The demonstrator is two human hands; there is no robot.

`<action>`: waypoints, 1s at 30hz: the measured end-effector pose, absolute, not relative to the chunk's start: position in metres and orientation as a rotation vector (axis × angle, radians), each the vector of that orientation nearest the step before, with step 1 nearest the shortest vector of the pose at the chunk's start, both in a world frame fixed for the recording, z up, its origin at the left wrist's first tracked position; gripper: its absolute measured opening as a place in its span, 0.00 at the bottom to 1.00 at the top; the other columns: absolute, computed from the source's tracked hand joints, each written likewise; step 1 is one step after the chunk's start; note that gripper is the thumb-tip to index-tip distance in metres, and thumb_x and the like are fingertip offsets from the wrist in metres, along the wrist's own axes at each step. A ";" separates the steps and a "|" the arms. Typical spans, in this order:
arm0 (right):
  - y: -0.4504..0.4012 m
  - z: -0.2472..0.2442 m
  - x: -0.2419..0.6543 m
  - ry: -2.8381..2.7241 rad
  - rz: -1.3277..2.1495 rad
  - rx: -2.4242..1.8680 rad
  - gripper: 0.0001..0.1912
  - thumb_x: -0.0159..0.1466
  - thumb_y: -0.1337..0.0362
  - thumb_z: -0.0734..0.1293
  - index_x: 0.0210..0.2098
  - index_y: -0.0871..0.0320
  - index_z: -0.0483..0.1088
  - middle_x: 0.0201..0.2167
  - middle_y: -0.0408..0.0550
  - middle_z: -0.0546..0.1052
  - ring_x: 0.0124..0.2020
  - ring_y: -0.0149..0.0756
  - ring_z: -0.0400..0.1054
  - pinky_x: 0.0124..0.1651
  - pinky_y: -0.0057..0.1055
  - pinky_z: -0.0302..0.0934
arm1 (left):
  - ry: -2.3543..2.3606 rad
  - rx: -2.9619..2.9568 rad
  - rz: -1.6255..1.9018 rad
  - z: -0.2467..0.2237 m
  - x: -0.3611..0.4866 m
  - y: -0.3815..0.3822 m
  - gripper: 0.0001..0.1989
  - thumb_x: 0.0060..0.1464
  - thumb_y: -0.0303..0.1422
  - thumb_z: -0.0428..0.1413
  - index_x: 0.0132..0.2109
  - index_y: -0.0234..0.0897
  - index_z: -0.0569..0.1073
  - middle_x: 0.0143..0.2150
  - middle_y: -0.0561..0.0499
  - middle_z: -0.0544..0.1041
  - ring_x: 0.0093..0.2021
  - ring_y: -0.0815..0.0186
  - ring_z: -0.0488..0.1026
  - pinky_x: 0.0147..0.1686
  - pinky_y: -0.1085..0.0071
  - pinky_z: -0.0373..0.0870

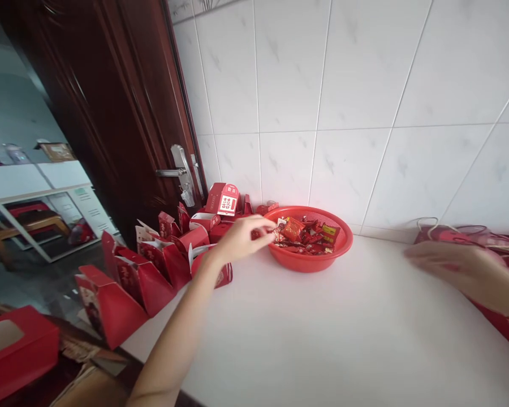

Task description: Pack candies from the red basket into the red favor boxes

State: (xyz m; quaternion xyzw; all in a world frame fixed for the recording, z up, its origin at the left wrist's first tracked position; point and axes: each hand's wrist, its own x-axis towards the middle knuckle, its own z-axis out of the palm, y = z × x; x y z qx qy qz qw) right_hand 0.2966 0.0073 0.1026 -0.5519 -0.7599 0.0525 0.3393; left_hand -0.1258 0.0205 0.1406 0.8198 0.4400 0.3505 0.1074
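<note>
Your left hand (pixel 246 236) is at the left edge of the round red plastic basket (pixel 307 262), grip narrow, can't tell if it's holding anything. Shiny, mostly red wrapped candies (pixel 303 233) sit inside. Your blurry right hand (pixel 458 265)'s well right, grip unclear.

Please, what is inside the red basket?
The red basket holds small wrapped packets, mostly red. Whatever lies beneath the top layer is covered and cannot be seen.

"囍" on red box (pixel 223 199); above, seemingly "歡喜"
</note>
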 end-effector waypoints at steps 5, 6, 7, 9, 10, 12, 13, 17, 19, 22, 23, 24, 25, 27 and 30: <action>0.000 0.080 0.193 -2.207 0.795 -1.024 0.19 0.66 0.49 0.63 0.37 0.57 0.77 0.39 0.53 0.82 0.39 0.42 0.76 0.44 0.36 0.73 | 2.050 2.036 0.357 0.151 -0.204 0.003 0.17 0.46 0.45 0.60 0.40 0.40 0.78 0.39 0.49 0.82 0.42 0.55 0.79 0.41 0.65 0.74; 0.000 0.071 0.174 -2.221 0.854 -0.973 0.16 0.65 0.52 0.63 0.37 0.57 0.76 0.38 0.52 0.82 0.38 0.41 0.76 0.45 0.36 0.72 | 2.105 1.935 0.220 0.148 -0.212 0.002 0.18 0.43 0.45 0.61 0.39 0.40 0.78 0.39 0.50 0.82 0.41 0.55 0.79 0.40 0.66 0.74; 0.001 0.061 0.158 -2.220 0.899 -0.936 0.14 0.65 0.55 0.63 0.36 0.57 0.76 0.37 0.52 0.82 0.37 0.40 0.75 0.45 0.36 0.72 | 2.130 1.866 0.143 0.145 -0.218 0.001 0.19 0.41 0.44 0.62 0.40 0.40 0.77 0.40 0.50 0.81 0.41 0.55 0.79 0.39 0.67 0.73; 0.003 0.044 0.137 -2.205 0.950 -0.912 0.12 0.64 0.59 0.63 0.36 0.57 0.76 0.37 0.52 0.81 0.37 0.39 0.75 0.44 0.36 0.71 | 2.134 1.805 0.080 0.137 -0.223 0.002 0.23 0.38 0.42 0.62 0.44 0.40 0.75 0.43 0.50 0.80 0.41 0.56 0.79 0.37 0.68 0.72; 0.003 0.037 0.131 -2.200 0.968 -0.911 0.11 0.64 0.60 0.63 0.36 0.57 0.76 0.36 0.52 0.81 0.37 0.39 0.75 0.43 0.36 0.71 | 2.124 1.802 0.073 0.133 -0.224 0.004 0.24 0.37 0.41 0.62 0.45 0.39 0.74 0.44 0.49 0.80 0.41 0.56 0.78 0.36 0.68 0.72; 0.003 0.028 0.127 -2.199 0.989 -0.925 0.11 0.64 0.61 0.62 0.36 0.57 0.76 0.36 0.51 0.81 0.37 0.39 0.74 0.43 0.36 0.71 | 2.105 1.811 0.050 0.128 -0.220 0.007 0.24 0.35 0.37 0.61 0.44 0.38 0.74 0.44 0.47 0.79 0.40 0.55 0.78 0.34 0.68 0.71; 0.003 0.026 0.127 -2.200 0.994 -0.936 0.11 0.64 0.62 0.62 0.36 0.57 0.76 0.36 0.51 0.81 0.36 0.39 0.74 0.42 0.35 0.71 | 2.095 1.815 0.035 0.127 -0.217 0.008 0.22 0.35 0.35 0.60 0.43 0.38 0.74 0.42 0.47 0.79 0.39 0.55 0.78 0.33 0.68 0.71; 0.006 0.023 0.134 -2.181 1.013 -0.989 0.11 0.64 0.61 0.62 0.35 0.56 0.76 0.35 0.49 0.80 0.35 0.38 0.73 0.42 0.35 0.70 | 1.998 1.862 -0.052 0.129 -0.201 0.007 0.17 0.34 0.28 0.55 0.37 0.39 0.74 0.36 0.50 0.81 0.38 0.55 0.78 0.33 0.67 0.70; 0.008 0.023 0.138 -2.154 1.023 -1.010 0.11 0.65 0.60 0.62 0.35 0.56 0.75 0.35 0.49 0.80 0.36 0.38 0.73 0.42 0.35 0.70 | 1.975 1.897 -0.018 0.133 -0.197 0.005 0.18 0.36 0.29 0.55 0.39 0.39 0.75 0.38 0.49 0.81 0.40 0.55 0.79 0.36 0.67 0.71; 0.011 0.022 0.142 -2.127 1.024 -1.027 0.11 0.65 0.61 0.62 0.35 0.57 0.75 0.36 0.50 0.80 0.36 0.38 0.73 0.43 0.35 0.69 | 2.080 1.886 0.141 0.137 -0.201 0.004 0.26 0.38 0.32 0.57 0.50 0.41 0.74 0.49 0.46 0.79 0.49 0.54 0.77 0.43 0.67 0.73; 0.011 0.022 0.144 -2.125 1.024 -1.029 0.11 0.64 0.61 0.62 0.35 0.57 0.75 0.36 0.50 0.80 0.36 0.38 0.73 0.43 0.35 0.69 | 2.130 1.856 0.156 0.138 -0.204 0.004 0.30 0.37 0.32 0.58 0.53 0.41 0.73 0.52 0.45 0.77 0.51 0.54 0.76 0.44 0.67 0.73; 0.012 0.022 0.145 -2.126 1.025 -1.033 0.11 0.64 0.62 0.61 0.35 0.57 0.75 0.36 0.50 0.80 0.36 0.38 0.73 0.43 0.35 0.69 | 2.175 1.819 0.136 0.138 -0.207 0.005 0.32 0.36 0.32 0.58 0.55 0.40 0.72 0.53 0.44 0.77 0.50 0.53 0.77 0.44 0.67 0.73; 0.012 0.022 0.145 -2.128 1.027 -1.037 0.11 0.64 0.62 0.61 0.35 0.57 0.75 0.35 0.49 0.80 0.36 0.38 0.73 0.42 0.35 0.68 | 2.211 1.780 0.092 0.136 -0.209 0.005 0.33 0.35 0.31 0.59 0.55 0.39 0.72 0.52 0.44 0.76 0.49 0.53 0.77 0.42 0.66 0.74; 0.013 0.022 0.146 -2.132 1.033 -1.044 0.10 0.64 0.63 0.61 0.35 0.57 0.75 0.35 0.49 0.80 0.36 0.38 0.72 0.42 0.35 0.68 | 2.233 1.754 -0.013 0.132 -0.212 0.006 0.31 0.33 0.29 0.58 0.51 0.38 0.73 0.49 0.44 0.77 0.44 0.52 0.78 0.38 0.66 0.73; 0.013 0.022 0.145 -2.137 1.044 -1.036 0.10 0.64 0.63 0.61 0.34 0.57 0.75 0.35 0.49 0.80 0.35 0.38 0.72 0.42 0.35 0.68 | 2.150 1.855 -0.054 0.127 -0.211 0.005 0.26 0.35 0.29 0.57 0.47 0.39 0.75 0.46 0.45 0.78 0.44 0.53 0.78 0.38 0.66 0.72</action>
